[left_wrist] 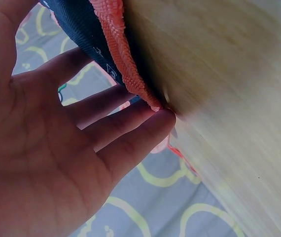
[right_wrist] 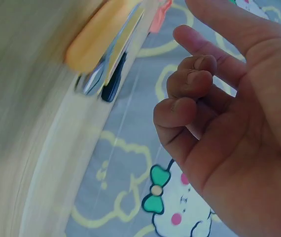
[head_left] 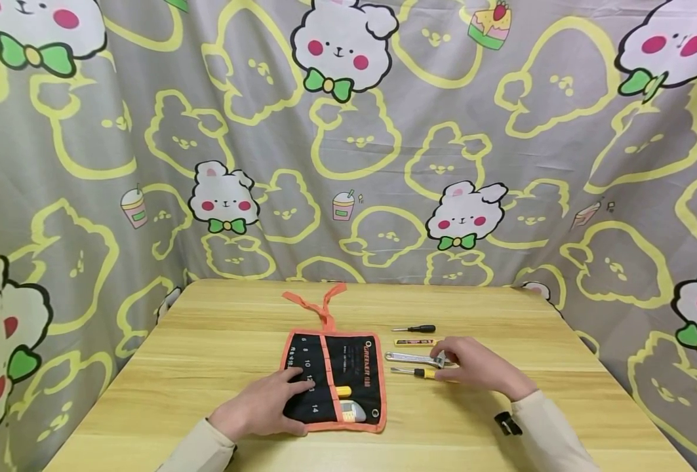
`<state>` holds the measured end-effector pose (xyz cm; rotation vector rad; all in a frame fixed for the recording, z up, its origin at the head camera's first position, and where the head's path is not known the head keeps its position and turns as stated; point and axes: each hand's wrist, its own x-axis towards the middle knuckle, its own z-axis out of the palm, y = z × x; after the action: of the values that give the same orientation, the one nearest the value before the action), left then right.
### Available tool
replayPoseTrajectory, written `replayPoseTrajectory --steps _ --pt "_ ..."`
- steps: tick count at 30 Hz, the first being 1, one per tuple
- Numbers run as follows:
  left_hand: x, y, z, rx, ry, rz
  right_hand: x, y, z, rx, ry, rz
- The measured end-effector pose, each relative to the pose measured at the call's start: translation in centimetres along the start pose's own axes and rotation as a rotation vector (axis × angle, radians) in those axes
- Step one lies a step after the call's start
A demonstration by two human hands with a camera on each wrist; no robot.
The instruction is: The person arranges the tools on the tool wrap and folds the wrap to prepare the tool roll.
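A black tool pouch (head_left: 354, 354) with orange edging lies spread on the table. My left hand (head_left: 268, 400) rests on its left side, fingers extended over the numbered pockets; the left wrist view shows the fingertips at the orange edging (left_wrist: 123, 59). A yellow handle (head_left: 343, 391) and a grey-and-yellow tool (head_left: 354, 412) sit in the lower pockets. My right hand (head_left: 480, 367), fingers loosely bent and holding nothing, is over the right ends of an adjustable wrench (head_left: 410, 358) and a yellow-handled screwdriver (head_left: 410, 372). In the right wrist view, the yellow handle (right_wrist: 93, 44) is apart from the fingers.
Behind the wrench lie a flat yellow-and-red piece (head_left: 414, 341) and a black-handled screwdriver (head_left: 423, 328). Orange ties (head_left: 326, 311) stretch from the pouch toward the back. A patterned curtain (head_left: 348, 157) surrounds the wooden table (head_left: 224, 328) at its back and sides.
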<state>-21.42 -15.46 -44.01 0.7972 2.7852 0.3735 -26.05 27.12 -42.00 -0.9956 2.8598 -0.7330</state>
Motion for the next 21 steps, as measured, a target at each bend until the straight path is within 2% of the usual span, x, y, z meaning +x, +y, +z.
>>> replayPoseTrajectory --steps 6,10,21 --pt "0.0 0.0 0.1 -0.004 0.000 -0.001 -0.7 1.3 -0.5 0.004 0.000 0.041" --pt "0.0 0.1 0.1 -0.006 0.001 0.001 -1.1 2.0 -0.7 -0.002 0.000 0.029" --pt "-0.1 0.2 -0.1 -0.003 0.003 -0.004 -1.4 3.2 -0.3 0.018 -0.071 0.064"
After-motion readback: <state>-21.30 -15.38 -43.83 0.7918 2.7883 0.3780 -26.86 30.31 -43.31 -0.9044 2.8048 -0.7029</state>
